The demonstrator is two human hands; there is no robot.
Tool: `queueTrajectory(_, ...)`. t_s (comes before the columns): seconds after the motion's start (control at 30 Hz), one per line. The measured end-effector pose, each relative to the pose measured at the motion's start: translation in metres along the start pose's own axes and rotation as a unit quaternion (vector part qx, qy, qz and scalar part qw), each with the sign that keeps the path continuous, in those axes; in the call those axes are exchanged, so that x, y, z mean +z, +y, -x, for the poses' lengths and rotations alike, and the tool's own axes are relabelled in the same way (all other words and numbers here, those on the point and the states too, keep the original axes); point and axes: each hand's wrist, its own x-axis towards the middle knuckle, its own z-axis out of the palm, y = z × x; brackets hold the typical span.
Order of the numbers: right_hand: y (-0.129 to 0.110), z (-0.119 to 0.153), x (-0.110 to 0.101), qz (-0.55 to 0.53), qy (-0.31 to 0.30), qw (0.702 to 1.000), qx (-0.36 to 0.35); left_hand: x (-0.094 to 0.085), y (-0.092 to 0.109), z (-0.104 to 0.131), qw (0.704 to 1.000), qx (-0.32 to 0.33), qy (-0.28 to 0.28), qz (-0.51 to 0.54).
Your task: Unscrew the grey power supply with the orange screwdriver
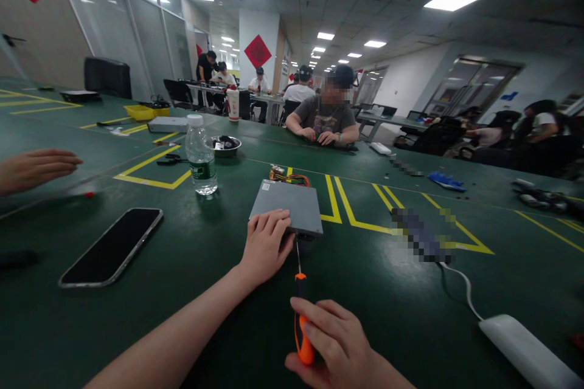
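A grey metal computer power supply (295, 199) lies flat on the green table, its bundle of coloured cables (292, 177) at the far side. My left hand (269, 240) grips its near left corner, fingers over the top and thumb down by the near side. In my right hand (335, 340) is an orange and black screwdriver (305, 349), held between thumb and fingers. Its shaft points away from me and the tip meets the near face of the power supply; the exact spot under the edge is hidden.
A phone (112, 248) and a water bottle (201, 158) stand left, with a metal bowl (225, 146) behind. To the right are a blurred device (417, 234) on a white cable and a white power bank (524, 346). Another person's hand (39, 169) reaches in at left; a co-worker (323, 112) sits opposite.
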Motion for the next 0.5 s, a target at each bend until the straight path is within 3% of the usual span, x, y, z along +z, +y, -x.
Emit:
queueTrajectory(0.17, -0.003, -0.005, -0.003, 0.019, -0.092, 0.995, -0.015, 0.000, 0.000, 0.001, 1.000, 0.002, 0.003, 0.002)
queueTrajectory(0.33, -0.009, -0.009, -0.002, 0.083, -0.039, 0.995, -0.045, -0.002, -0.001, 0.000, 1.000, 0.004, 0.002, 0.002)
queueTrajectory(0.5, -0.026, -0.010, -0.001, 0.157, -0.025, 0.987, 0.032, -0.002, -0.001, 0.000, 1.000, 0.006, 0.003, 0.003)
